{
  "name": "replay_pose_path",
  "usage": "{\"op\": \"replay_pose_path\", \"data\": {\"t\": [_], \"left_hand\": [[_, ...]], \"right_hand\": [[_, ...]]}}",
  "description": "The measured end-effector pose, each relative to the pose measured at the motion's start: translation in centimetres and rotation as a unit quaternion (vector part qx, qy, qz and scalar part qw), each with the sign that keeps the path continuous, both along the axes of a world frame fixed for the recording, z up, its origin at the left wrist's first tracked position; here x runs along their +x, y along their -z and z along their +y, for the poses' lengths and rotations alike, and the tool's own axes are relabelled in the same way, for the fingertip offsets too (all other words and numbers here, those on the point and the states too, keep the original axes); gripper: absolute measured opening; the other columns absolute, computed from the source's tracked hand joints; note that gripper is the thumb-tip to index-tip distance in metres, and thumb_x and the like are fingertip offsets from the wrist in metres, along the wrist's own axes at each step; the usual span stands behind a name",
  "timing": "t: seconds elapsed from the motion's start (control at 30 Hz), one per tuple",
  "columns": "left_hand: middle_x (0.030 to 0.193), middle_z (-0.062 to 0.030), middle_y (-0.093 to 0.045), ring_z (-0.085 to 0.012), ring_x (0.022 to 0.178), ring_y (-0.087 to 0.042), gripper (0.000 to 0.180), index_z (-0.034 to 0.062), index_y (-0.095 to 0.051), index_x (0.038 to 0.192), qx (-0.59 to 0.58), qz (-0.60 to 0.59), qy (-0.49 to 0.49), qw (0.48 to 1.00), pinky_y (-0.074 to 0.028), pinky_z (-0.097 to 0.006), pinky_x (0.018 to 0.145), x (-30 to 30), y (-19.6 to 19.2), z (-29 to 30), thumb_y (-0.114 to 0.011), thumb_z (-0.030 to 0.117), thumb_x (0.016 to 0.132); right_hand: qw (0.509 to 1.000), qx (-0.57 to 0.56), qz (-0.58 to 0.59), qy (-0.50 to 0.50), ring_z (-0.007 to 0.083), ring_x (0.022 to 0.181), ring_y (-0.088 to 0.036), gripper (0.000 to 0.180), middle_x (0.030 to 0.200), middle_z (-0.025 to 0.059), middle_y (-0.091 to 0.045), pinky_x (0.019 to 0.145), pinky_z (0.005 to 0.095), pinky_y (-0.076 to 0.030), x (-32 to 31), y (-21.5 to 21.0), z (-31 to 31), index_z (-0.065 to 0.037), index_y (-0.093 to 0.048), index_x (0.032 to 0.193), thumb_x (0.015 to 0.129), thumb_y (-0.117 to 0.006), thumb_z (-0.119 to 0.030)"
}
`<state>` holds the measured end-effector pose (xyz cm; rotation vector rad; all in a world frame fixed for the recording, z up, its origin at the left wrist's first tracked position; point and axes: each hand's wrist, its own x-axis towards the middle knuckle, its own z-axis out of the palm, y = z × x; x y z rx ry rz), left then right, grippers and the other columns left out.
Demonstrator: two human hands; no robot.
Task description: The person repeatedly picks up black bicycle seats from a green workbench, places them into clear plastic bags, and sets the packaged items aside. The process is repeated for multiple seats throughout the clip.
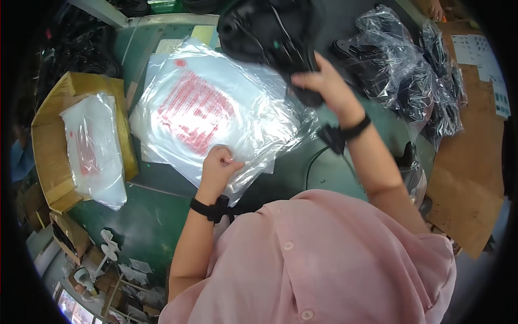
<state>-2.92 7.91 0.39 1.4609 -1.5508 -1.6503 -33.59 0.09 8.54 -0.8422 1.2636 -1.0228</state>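
A stack of clear plastic bags [156, 129] with red printing lies on the green work table in front of me. At the near edge of the top bag, my left hand [217, 168] is closed, thumb and fingertips pinching its film. My right hand [330, 89] grips the narrow end of a large, glossy black moulded part [264, 32], raised over the far right of the stack. Motion blurs this part, and its wide end reaches toward the top of the view. Its exact kind I cannot make out.
A yellow-brown carton [51, 146] at the left holds more printed plastic bags [89, 146]. Black parts wrapped in clear film [399, 70] are piled at the right, beside brown cardboard [469, 178]. A dark cable [310, 173] runs across the table.
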Motion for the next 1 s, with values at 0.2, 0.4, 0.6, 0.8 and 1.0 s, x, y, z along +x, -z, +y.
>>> {"op": "replay_pose_path", "data": {"t": [0.2, 0.4, 0.6, 0.8, 1.0], "left_hand": [[0.057, 0.0031, -0.047, -0.0041, 0.045, -0.041, 0.031, 0.0058, -0.052, 0.068, 0.129, 0.152, -0.095, 0.975, -0.032, -0.021, 0.041, -1.2, -2.1, -0.5, -0.057, 0.023, 0.094], [0.086, -0.0066, -0.064, -0.0141, 0.081, -0.061, 0.012, -0.0008, -0.063, 0.097, -0.197, 0.083, -0.101, 0.972, -0.05, -0.029, 0.068, 2.1, 2.6, 1.7, -0.06, 0.005, 0.087], [0.066, 0.0039, -0.049, -0.004, 0.058, -0.041, 0.02, 0.0069, -0.051, 0.073, -0.075, 0.166, -0.282, 0.942, -0.035, -0.022, 0.054, 6.1, -2.3, -2.1, -0.059, 0.01, 0.09], [0.069, -0.009, -0.063, -0.0196, 0.058, -0.057, 0.003, 0.0022, -0.067, 0.079, -0.348, -0.087, 0.063, 0.931, -0.044, -0.031, 0.056, 3.7, -11.9, 2.1, -0.066, 0.004, 0.08], [0.079, -0.0117, -0.063, -0.0276, 0.071, -0.063, 0.018, 0.0051, -0.063, 0.097, -0.187, 0.141, 0.394, 0.889, -0.05, -0.034, 0.063, -2.9, -11.4, 10.9, -0.061, 0.006, 0.078]], "right_hand": [[0.98, -0.08, 0.173, 0.051, 0.0125, 0.095, -0.059, 0.06, 0.102, 0.0079, -0.065, 0.087, 0.0298, -0.047, 6.0, -2.9, 14.0, -0.003, -0.052, 0.124, 0.069, -0.076, -0.003], [0.865, -0.183, 0.463, -0.06, 0.0306, 0.086, -0.062, 0.061, 0.09, 0.0132, -0.06, 0.071, 0.0399, -0.05, 10.4, 0.5, 16.9, -0.011, -0.051, 0.123, 0.066, -0.073, -0.007], [0.776, -0.201, 0.562, -0.202, 0.0337, 0.084, -0.06, 0.069, 0.092, 0.0145, -0.056, 0.07, 0.0423, -0.049, 10.7, 0.4, 17.5, -0.012, -0.046, 0.127, 0.064, -0.075, -0.008], [0.879, -0.041, 0.438, -0.184, 0.0342, 0.088, -0.062, 0.065, 0.095, 0.0207, -0.06, 0.074, 0.0396, -0.05, 9.3, 1.1, 15.4, -0.007, -0.046, 0.126, 0.067, -0.074, -0.01], [0.941, 0.187, -0.274, 0.064, 0.0243, 0.087, -0.065, 0.048, 0.101, 0.0159, -0.065, 0.074, 0.0342, -0.054, 8.6, 4.4, 17.1, 0.001, -0.054, 0.119, 0.078, -0.072, -0.017]]}}
